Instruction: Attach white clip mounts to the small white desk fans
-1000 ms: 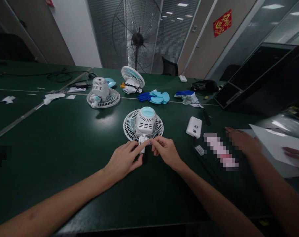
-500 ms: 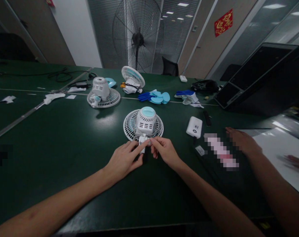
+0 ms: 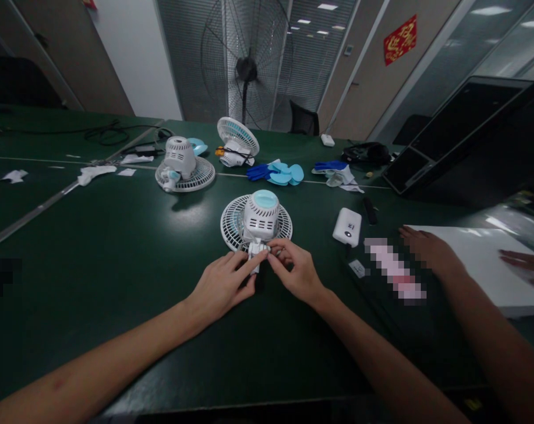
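A small white electric fan point(image 3: 261, 218) lies face down on the green table, its light-blue-capped motor housing upward and its grille flat beneath. Its white neck joint point(image 3: 256, 252) points toward me. My left hand point(image 3: 225, 280) is closed around that joint, with the thumb below and fingers on top. From the other side my right hand point(image 3: 297, 268) pinches at the joint's right edge, thumb and fingertips together. A small round part, perhaps a knob, shows at those fingertips; most of it is hidden.
Two more fans point(image 3: 185, 165) point(image 3: 238, 142) lie farther back. Blue gloves point(image 3: 260, 172) and light-blue fan blades point(image 3: 287, 174) sit behind my fan. To the right are a white power bank point(image 3: 347, 227), another person's hand point(image 3: 430, 250) on a white box point(image 3: 474, 259), and a black cabinet point(image 3: 465, 141).
My right hand has turned slightly at the joint, its fingers now higher and more curled. My left hand stays put. At right, the other person's white sheet or box has shifted.
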The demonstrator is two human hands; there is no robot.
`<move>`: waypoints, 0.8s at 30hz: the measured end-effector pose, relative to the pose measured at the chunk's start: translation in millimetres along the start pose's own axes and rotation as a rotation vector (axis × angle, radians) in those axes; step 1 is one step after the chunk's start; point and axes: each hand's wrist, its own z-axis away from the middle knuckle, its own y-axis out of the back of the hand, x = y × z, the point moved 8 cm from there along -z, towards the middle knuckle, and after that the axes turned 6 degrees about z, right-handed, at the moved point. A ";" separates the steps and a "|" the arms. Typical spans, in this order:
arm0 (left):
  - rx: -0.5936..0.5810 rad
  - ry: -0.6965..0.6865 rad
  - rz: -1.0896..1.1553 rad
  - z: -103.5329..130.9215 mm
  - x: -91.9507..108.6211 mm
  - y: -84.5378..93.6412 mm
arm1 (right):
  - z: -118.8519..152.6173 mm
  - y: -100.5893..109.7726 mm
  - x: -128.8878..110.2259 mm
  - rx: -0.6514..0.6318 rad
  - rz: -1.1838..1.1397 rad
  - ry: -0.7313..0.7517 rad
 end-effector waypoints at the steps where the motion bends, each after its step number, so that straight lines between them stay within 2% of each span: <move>1: -0.002 0.001 0.001 0.1 -0.1 -0.1 | 0.4 0.7 -4.2 -0.019 0.049 0.043; 6: -0.006 0.004 0.006 -0.1 0.8 0.6 | -0.6 3.7 -6.5 -0.045 0.152 0.109; 13: 0.001 0.008 0.002 -0.3 0.9 2.6 | -0.4 4.1 -2.5 -0.009 0.109 0.109; 24: -0.006 -0.005 0.019 0.7 0.0 0.1 | -1.5 -12.2 20.0 -0.052 -0.264 -0.176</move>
